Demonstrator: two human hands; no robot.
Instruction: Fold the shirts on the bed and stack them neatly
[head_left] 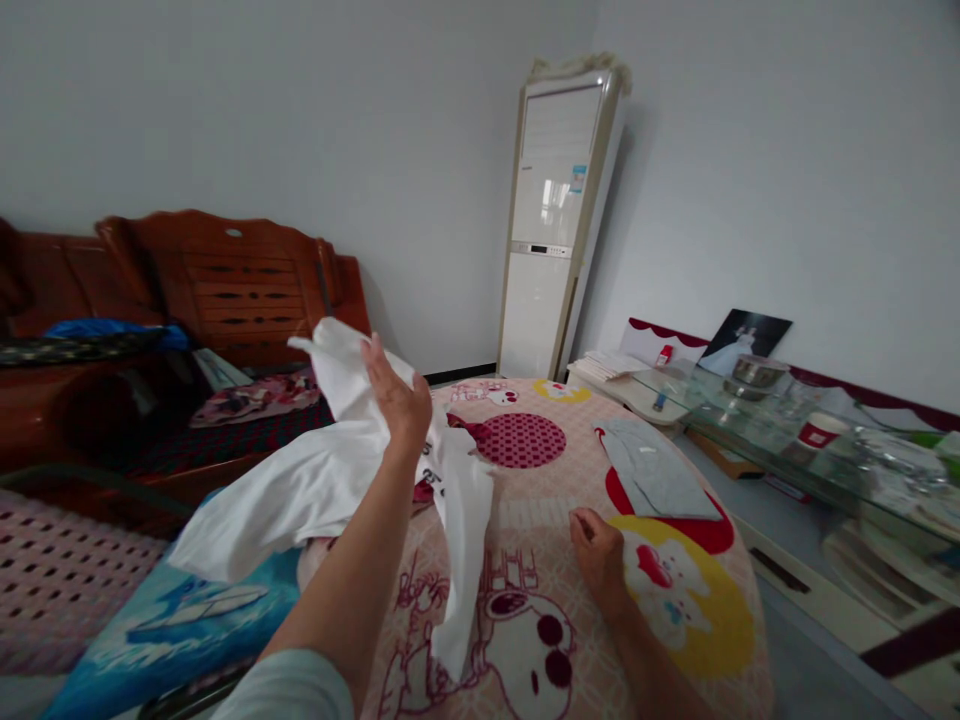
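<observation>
My left hand [401,395] is raised over the left side of the round table, fingers stretched upward. It is against a white garment [345,450] with dark printing, which looks like a shirt. One part of the garment stands up beside my fingers, another spreads left past the table edge, and a long strip hangs down onto the tablecloth [540,540]. Whether any cloth is pinched behind my fingers is hidden. My right hand [598,550] is low over the tablecloth with its fingers curled in and nothing visible in them. Beyond it lies a folded grey garment [652,470].
Dark red cloth [469,428] shows partly beneath the white garment. To the right stands a glass-topped cabinet [765,430] bearing a metal bowl [757,375] and a paper cup [821,430]. A wooden sofa [240,280], a blue cushion [195,620] and a pink woven chair [67,580] are at left.
</observation>
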